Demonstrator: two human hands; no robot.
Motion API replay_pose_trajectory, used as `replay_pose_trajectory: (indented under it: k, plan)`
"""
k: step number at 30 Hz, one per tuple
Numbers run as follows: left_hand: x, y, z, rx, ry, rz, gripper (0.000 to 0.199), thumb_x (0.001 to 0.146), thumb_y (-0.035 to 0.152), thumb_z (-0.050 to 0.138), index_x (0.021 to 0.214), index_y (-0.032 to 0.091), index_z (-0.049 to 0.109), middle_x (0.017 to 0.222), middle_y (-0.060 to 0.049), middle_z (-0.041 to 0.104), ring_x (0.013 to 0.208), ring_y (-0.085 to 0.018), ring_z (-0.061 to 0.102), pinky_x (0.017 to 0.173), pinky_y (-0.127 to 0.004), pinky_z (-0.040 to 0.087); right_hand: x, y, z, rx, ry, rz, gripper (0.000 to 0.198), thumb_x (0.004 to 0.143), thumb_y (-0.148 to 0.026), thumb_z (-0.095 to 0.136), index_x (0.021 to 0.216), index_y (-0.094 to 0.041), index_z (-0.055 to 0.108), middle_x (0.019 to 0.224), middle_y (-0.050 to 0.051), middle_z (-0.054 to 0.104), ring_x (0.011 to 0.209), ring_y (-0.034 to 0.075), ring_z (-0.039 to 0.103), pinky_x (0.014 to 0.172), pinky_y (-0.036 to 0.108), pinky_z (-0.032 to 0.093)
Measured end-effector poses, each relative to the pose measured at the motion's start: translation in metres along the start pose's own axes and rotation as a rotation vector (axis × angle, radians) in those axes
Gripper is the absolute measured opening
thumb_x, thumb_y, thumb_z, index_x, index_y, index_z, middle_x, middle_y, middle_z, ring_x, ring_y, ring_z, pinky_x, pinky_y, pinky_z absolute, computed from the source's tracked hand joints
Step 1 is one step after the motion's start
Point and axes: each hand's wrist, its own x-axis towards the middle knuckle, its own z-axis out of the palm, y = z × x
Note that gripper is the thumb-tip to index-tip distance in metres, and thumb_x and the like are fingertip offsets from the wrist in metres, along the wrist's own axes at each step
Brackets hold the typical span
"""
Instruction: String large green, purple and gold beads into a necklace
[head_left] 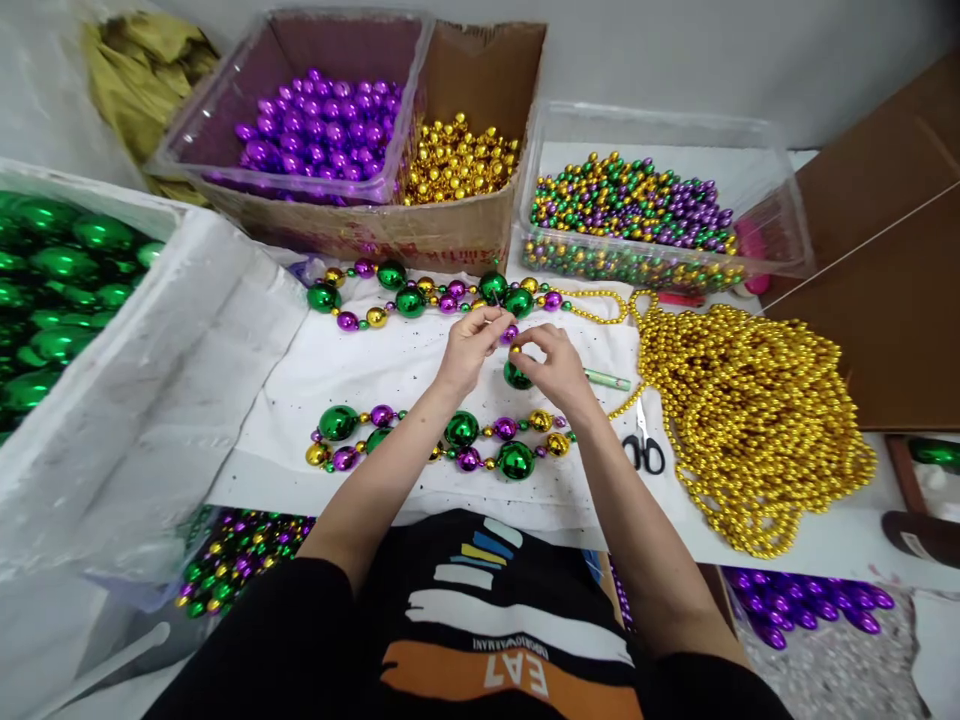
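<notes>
While left hand (471, 350) and right hand (553, 362) pinch something unclear, purple bead (509, 335) between; green bead (515, 377) beneath right

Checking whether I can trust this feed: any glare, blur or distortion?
Head view: small bright glints on the purple balls; head view: green balls at the left edge look stretched wide; head view: scissors fairly sharp, detail between fingers too small to judge.
</notes>
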Motion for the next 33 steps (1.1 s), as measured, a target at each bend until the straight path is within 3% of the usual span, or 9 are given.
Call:
replay_pose_trajectory:
  k: [5, 7, 10, 13, 17, 20, 24, 29, 33]
  plan:
    - [0.002, -0.002, -0.006, -0.071, 0.087, -0.100, 0.013, 0.085, 0.022, 0.066, 0.074, 0.017, 0.060, 0.079, 0.002, 0.065, 0.057, -0.004, 0.050, 0.048, -0.017, 0.034, -0.004, 0.013, 0.001, -0.112, -0.136, 0.068, 0.021, 0.079, -0.020, 0.060, 0.095, -0.022, 0.074, 0.103, 0.010, 0.066, 0.101, 0.031, 0.053, 0.092, 0.048, 0.042]
    - [0.002, -0.002, -0.005, -0.082, 0.091, -0.126, 0.012, 0.087, 0.021, 0.064, 0.076, 0.017, 0.059, 0.081, 0.002, 0.066, 0.060, -0.004, 0.055, 0.051, -0.016, 0.038, -0.001, 0.016, 0.002, -0.033, -0.146, 0.039, 0.025, 0.080, -0.021, 0.060, 0.100, -0.024, 0.075, 0.105, 0.008, 0.068, 0.103, 0.030, 0.055, 0.094, 0.048, 0.041]
    - [0.001, -0.002, -0.005, -0.098, 0.095, -0.148, 0.013, 0.089, 0.023, 0.063, 0.079, 0.017, 0.059, 0.080, 0.002, 0.064, 0.062, -0.004, 0.057, 0.054, -0.016, 0.042, 0.004, 0.018, 0.005, 0.090, -0.125, 0.048, 0.014, 0.079, -0.024, 0.061, 0.082, -0.023, 0.074, 0.094, 0.006, 0.070, 0.096, 0.026, 0.058, 0.094, 0.044, 0.041]
    - [0.001, -0.001, -0.006, -0.127, 0.104, -0.152, 0.016, 0.088, 0.028, 0.066, 0.080, 0.018, 0.058, 0.079, 0.003, 0.062, 0.061, -0.004, 0.057, 0.057, -0.016, 0.045, 0.005, 0.021, 0.007, 0.227, -0.103, 0.176, 0.012, 0.074, -0.029, 0.064, 0.068, -0.020, 0.068, 0.077, 0.004, 0.068, 0.079, 0.021, 0.058, 0.081, 0.038, 0.043]
    - [0.001, -0.003, -0.007, -0.216, 0.118, -0.151, 0.016, 0.088, 0.027, 0.067, 0.080, 0.017, 0.058, 0.077, 0.003, 0.061, 0.058, -0.003, 0.057, 0.056, -0.017, 0.045, -0.004, 0.023, 0.001, 0.489, -0.176, 0.327, 0.020, 0.067, -0.038, 0.070, 0.070, -0.018, 0.068, 0.068, 0.001, 0.065, 0.066, 0.016, 0.054, 0.067, 0.031, 0.042]
    - [0.000, -0.004, -0.004, -0.247, 0.100, -0.150, 0.016, 0.086, 0.027, 0.069, 0.079, 0.016, 0.058, 0.077, 0.003, 0.062, 0.057, -0.003, 0.057, 0.054, -0.016, 0.045, -0.010, 0.023, -0.009, 0.540, -0.252, 0.366, 0.024, 0.063, -0.040, 0.074, 0.070, -0.017, 0.069, 0.066, 0.001, 0.065, 0.064, 0.014, 0.054, 0.064, 0.029, 0.042]
    - [0.000, 0.002, 0.003, -0.241, 0.018, -0.099, 0.017, 0.084, 0.031, 0.070, 0.082, 0.017, 0.061, 0.079, 0.002, 0.063, 0.060, -0.005, 0.059, 0.055, -0.017, 0.045, -0.012, 0.021, -0.024, 0.465, -0.257, 0.328, 0.021, 0.066, -0.038, 0.073, 0.069, -0.018, 0.070, 0.068, 0.001, 0.067, 0.065, 0.015, 0.056, 0.066, 0.030, 0.043]
    - [-0.003, -0.003, 0.004, -0.130, -0.127, -0.082, 0.027, 0.083, 0.036, 0.070, 0.105, 0.022, 0.064, 0.102, -0.003, 0.067, 0.081, -0.011, 0.064, 0.075, -0.026, 0.050, -0.013, 0.019, -0.026, 0.333, -0.020, 0.184, 0.013, 0.072, -0.033, 0.071, 0.069, -0.021, 0.070, 0.071, 0.002, 0.067, 0.075, 0.019, 0.059, 0.074, 0.033, 0.045]
    - [-0.011, -0.026, 0.011, 0.061, -0.384, -0.148, 0.039, 0.069, 0.026, 0.079, 0.105, 0.019, 0.065, 0.105, -0.006, 0.066, 0.106, -0.020, 0.059, 0.095, -0.032, 0.044, -0.014, 0.018, -0.015, 0.560, 0.045, 0.242, 0.012, 0.073, -0.032, 0.067, 0.070, -0.020, 0.065, 0.067, 0.000, 0.065, 0.067, 0.016, 0.059, 0.067, 0.031, 0.047]
